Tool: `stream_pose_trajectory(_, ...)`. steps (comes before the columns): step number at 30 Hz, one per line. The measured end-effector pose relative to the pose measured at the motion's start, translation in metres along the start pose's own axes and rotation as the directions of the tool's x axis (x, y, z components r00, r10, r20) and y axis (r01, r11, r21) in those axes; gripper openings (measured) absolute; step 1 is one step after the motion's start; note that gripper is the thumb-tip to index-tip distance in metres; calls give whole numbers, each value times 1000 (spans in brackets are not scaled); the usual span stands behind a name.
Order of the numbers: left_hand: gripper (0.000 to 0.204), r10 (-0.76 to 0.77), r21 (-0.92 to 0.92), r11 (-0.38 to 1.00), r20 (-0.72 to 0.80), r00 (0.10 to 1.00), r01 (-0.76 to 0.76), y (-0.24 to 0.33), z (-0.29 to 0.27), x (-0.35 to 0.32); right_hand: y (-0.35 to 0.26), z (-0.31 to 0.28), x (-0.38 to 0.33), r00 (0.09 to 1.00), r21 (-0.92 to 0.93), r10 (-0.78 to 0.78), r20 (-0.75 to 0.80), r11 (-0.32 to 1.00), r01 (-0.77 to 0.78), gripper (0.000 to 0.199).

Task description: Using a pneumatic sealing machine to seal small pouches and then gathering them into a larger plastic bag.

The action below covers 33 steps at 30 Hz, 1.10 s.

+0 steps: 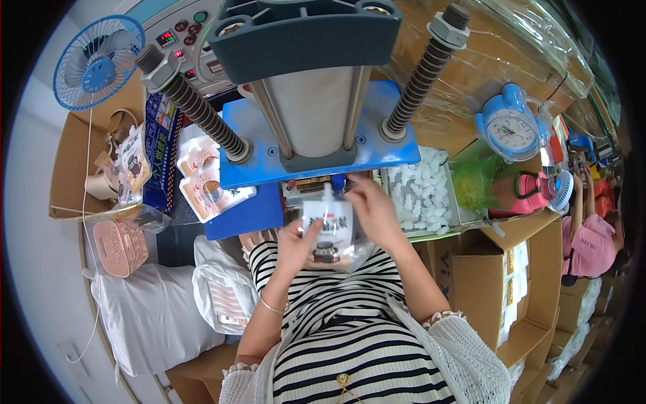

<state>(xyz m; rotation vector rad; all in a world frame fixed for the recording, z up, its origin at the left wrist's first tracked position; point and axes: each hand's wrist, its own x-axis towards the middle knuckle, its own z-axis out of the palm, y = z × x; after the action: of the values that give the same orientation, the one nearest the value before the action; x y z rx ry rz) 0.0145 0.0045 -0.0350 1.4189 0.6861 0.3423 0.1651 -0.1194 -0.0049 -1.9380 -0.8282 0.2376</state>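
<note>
My left hand (294, 248) grips a white spout pouch (328, 225) by its left side, thumb on the front. Dark print and a dark pot picture mark the pouch, and its clear spout (328, 192) points up toward the machine. Beside the spout, my right hand (377, 214) has its fingers bent together, slightly blurred; anything between them is too small to make out. Just ahead stands a press-like sealing machine (309, 111) with a blue plate (323, 170). More flat pouches (202, 178) lie to the left of it.
White plastic spout pieces (418, 188) fill a tray at the right. Beyond it are a blue alarm clock (511, 126) and a pink-lidded bottle (528, 192). Open cardboard boxes (484, 276) stand right, a pink basket (120, 248) and blue fan (99, 64) left. Another person (592, 246) sits far right.
</note>
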Motion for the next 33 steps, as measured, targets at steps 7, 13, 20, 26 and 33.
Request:
stream_pose_trajectory(7,29,27,111,994,-71,997,-19,-10,-1,38,31,-42,-9,975,-721,208,-74,665,-197,30)
stream_pose_trajectory(13,50,728,997,74,-54,683,-1,33,-62,39,51,-29,-12,979,-612,111,-173,767,-195,35)
stream_pose_trajectory(20,39,643,983,73,81,761,-166,-3,-45,-7,60,-36,-13,970,-337,57,-238,932,-137,30)
stream_pose_trajectory(26,18,649,846,416,-19,761,-334,6,-67,0,60,-53,-18,922,148,349,-168,934,-326,16)
stream_pose_trajectory(33,13,248,341,917,-87,965,-205,49,-11,-36,-26,-20,-23,987,492,150,-51,864,-105,23)
